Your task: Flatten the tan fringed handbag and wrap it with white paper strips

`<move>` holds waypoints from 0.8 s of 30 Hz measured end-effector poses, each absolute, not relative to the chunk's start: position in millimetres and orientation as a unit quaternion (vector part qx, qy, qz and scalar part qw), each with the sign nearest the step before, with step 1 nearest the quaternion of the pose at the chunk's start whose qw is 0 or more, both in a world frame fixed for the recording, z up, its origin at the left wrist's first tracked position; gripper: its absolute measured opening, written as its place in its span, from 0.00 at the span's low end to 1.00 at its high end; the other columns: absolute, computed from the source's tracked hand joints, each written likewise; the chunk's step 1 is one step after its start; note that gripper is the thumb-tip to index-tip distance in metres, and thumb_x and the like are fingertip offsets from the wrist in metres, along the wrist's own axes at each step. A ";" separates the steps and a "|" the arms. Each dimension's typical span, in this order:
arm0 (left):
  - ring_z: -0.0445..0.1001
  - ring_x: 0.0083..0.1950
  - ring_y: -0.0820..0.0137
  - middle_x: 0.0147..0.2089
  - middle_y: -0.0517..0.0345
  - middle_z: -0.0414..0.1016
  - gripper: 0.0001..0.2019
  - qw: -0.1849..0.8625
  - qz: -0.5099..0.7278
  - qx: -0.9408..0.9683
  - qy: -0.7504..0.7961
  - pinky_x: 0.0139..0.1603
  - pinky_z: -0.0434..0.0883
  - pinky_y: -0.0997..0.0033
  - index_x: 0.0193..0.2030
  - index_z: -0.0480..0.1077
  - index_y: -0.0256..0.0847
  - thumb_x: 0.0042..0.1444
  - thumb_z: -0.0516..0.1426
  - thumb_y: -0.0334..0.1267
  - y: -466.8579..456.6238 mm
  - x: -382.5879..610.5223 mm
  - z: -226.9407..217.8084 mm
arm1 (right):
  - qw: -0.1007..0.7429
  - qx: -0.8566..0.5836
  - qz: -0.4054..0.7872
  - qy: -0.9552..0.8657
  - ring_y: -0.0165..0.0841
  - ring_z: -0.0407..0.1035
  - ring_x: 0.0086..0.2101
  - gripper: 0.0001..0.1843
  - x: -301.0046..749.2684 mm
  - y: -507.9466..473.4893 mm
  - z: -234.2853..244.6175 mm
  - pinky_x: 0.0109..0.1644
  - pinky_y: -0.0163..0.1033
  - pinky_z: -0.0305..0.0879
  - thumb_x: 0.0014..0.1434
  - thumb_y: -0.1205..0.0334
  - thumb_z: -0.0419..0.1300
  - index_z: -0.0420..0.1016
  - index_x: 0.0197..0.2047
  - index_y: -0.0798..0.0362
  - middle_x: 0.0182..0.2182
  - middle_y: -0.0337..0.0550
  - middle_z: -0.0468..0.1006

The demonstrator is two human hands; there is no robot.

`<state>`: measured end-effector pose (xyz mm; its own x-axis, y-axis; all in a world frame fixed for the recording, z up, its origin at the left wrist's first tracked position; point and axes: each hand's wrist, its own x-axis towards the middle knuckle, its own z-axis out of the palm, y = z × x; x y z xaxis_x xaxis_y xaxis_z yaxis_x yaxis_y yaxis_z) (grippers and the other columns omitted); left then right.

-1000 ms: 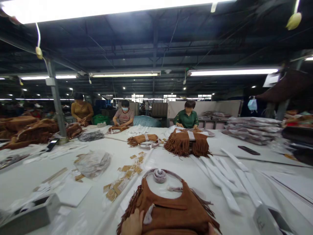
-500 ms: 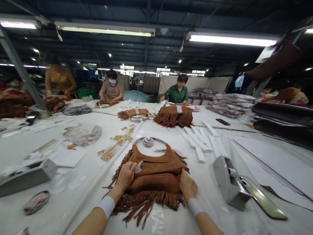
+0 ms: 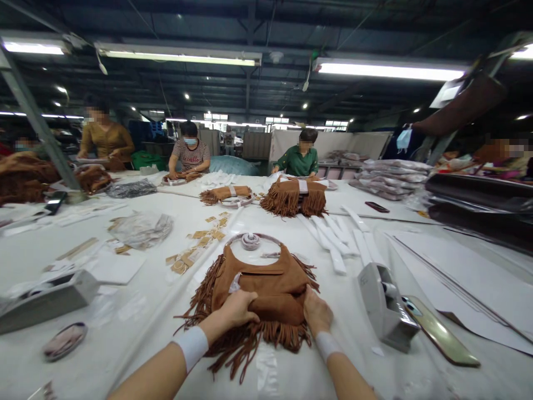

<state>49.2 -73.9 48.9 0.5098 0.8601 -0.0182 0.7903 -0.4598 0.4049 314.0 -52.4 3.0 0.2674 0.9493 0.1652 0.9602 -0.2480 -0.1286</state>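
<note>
A brown suede fringed bag (image 3: 266,286) lies flat on the white table (image 3: 291,378) right in front of me, its wrapped handle (image 3: 251,240) pointing away. My left hand (image 3: 234,311) is closed on the bag's folded lower edge, fingers curled over it. My right hand (image 3: 316,314) presses on the same fold at the bag's right side, fingers bent onto the suede. Fringe (image 3: 233,347) spills out below and to the left of both hands. White bands sit on both wrists.
A grey tape dispenser (image 3: 385,305) and a phone (image 3: 441,339) lie to the right, another dispenser (image 3: 45,300) to the left. White strips (image 3: 333,239), tan tags (image 3: 195,250) and more fringed bags (image 3: 293,197) lie beyond. Three people work at the far side.
The camera tilted down from the hall to the bag. My left hand slid from the bag's upper left to its folded lower edge and closed on it; the right hand stayed.
</note>
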 end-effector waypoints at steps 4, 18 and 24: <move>0.77 0.41 0.60 0.38 0.52 0.79 0.12 0.165 0.085 0.849 0.495 0.42 0.72 0.66 0.38 0.72 0.40 0.53 0.61 0.46 -69.6 41.7 51.0 | 0.137 -0.750 -0.018 -0.647 0.40 0.75 0.41 0.19 327.4 -63.4 25.4 0.43 0.41 0.69 0.69 0.54 0.45 0.70 0.50 0.58 0.40 0.53 0.78; 0.78 0.41 0.56 0.40 0.46 0.77 0.12 0.103 0.010 0.888 0.449 0.42 0.73 0.56 0.48 0.67 0.42 0.62 0.46 0.32 -93.4 28.0 64.7 | 0.064 -0.463 0.007 -0.884 0.46 0.63 0.49 0.31 286.0 -93.3 62.8 0.52 0.49 0.60 0.46 0.66 0.68 0.65 0.53 0.51 0.50 0.50 0.66; 0.78 0.42 0.51 0.42 0.46 0.77 0.21 0.091 -0.020 0.900 0.426 0.40 0.74 0.55 0.61 0.58 0.48 0.61 0.51 0.37 -94.7 23.7 57.8 | 0.019 -0.440 0.008 -0.898 0.41 0.63 0.41 0.17 295.3 -88.7 36.8 0.46 0.45 0.59 0.50 0.74 0.57 0.68 0.45 0.56 0.41 0.48 0.72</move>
<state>23.7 -94.7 57.8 0.6359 0.7632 -0.1142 0.7707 -0.6202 0.1463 295.3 -88.7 36.8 -0.6127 0.7898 0.0281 0.7892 0.6134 -0.0309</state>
